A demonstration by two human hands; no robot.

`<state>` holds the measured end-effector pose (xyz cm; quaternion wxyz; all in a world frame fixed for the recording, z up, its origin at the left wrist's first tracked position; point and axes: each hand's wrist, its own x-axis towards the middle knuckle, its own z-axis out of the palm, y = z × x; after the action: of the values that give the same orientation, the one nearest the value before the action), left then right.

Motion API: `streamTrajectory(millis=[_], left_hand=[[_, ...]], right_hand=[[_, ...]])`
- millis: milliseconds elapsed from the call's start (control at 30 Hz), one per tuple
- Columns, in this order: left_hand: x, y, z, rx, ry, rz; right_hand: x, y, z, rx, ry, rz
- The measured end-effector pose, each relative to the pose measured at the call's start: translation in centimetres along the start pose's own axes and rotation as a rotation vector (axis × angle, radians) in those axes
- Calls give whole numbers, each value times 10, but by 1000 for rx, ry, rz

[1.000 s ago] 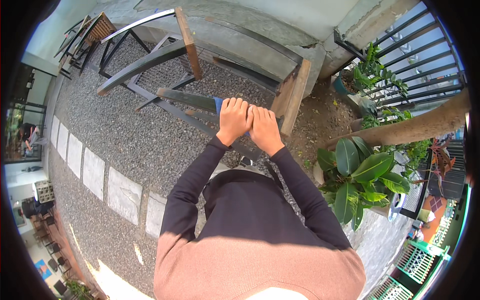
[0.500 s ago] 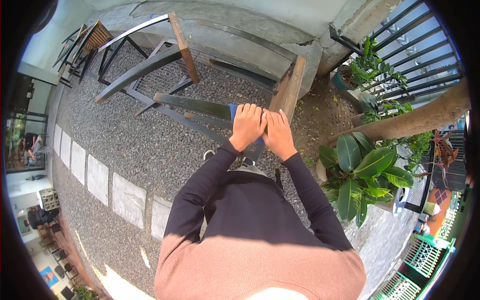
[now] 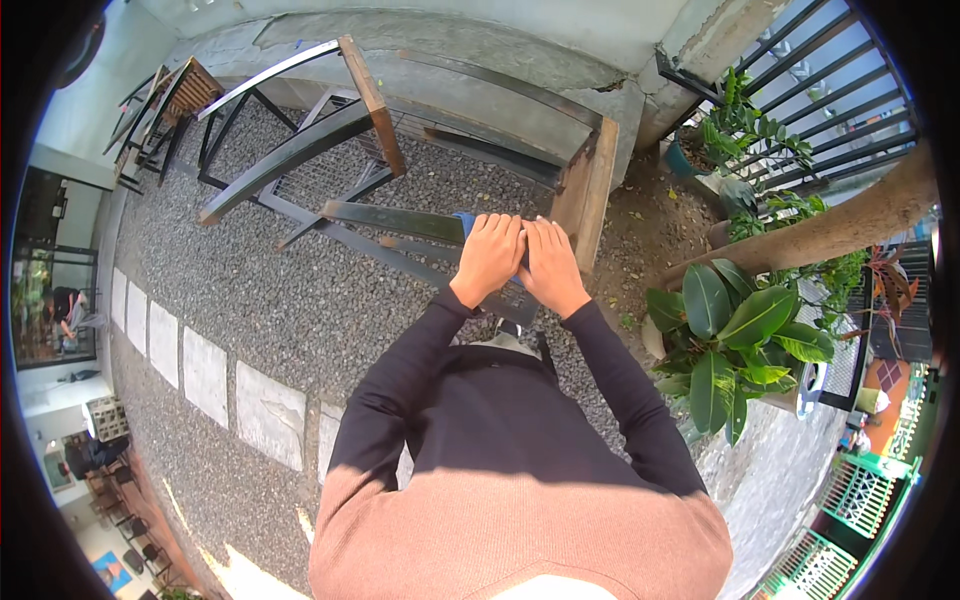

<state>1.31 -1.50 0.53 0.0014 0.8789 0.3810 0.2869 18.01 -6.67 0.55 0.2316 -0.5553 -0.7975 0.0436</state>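
My left hand (image 3: 487, 258) and my right hand (image 3: 548, 262) lie side by side, thumbs almost touching, fingers curled over a dark leg (image 3: 395, 218) of an overturned piece of furniture. A blue cloth (image 3: 466, 224) is wrapped on that leg under my hands; most of it is hidden, with a bit showing beside my left fingers. The leg's free end points left. Right of my right hand, the furniture's brown wooden board (image 3: 585, 190) stands on edge.
Another overturned piece with a wooden edge (image 3: 372, 95) and dark legs lies on the grey gravel (image 3: 290, 300). Slatted furniture (image 3: 190, 92) stands farther left. Paving slabs (image 3: 270, 415) run at left. A broad-leaved plant (image 3: 730, 330) and a leaning trunk (image 3: 810, 235) are at right.
Both hands have slid a little left along the leg with the cloth, away from the wooden board, which shows more of its lower end. The whole view has shifted slightly.
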Motion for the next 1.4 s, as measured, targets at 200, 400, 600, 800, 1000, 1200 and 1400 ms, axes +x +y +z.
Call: streamTrajectory(millis=[200,400,600,800,1000,1200,1400], left_hand=[[-7,-32,-11,70,-24,42],[-16,-57,-17,59,35,59],[-25,-86,-31,38,64,9],[-36,-118,-45,27,104,-20],[-45,-150,-60,39,136,-11],[-52,-173,-74,39,146,3],[-62,-196,-86,42,156,-12]], right_hand=[[23,-23,16,-21,-8,12],[39,-43,28,-101,27,-9],[62,-63,44,-138,49,-66],[86,-90,62,-144,59,-80],[109,-114,73,-138,41,-103],[125,-131,87,-123,40,-103],[141,-151,99,-140,37,-127]])
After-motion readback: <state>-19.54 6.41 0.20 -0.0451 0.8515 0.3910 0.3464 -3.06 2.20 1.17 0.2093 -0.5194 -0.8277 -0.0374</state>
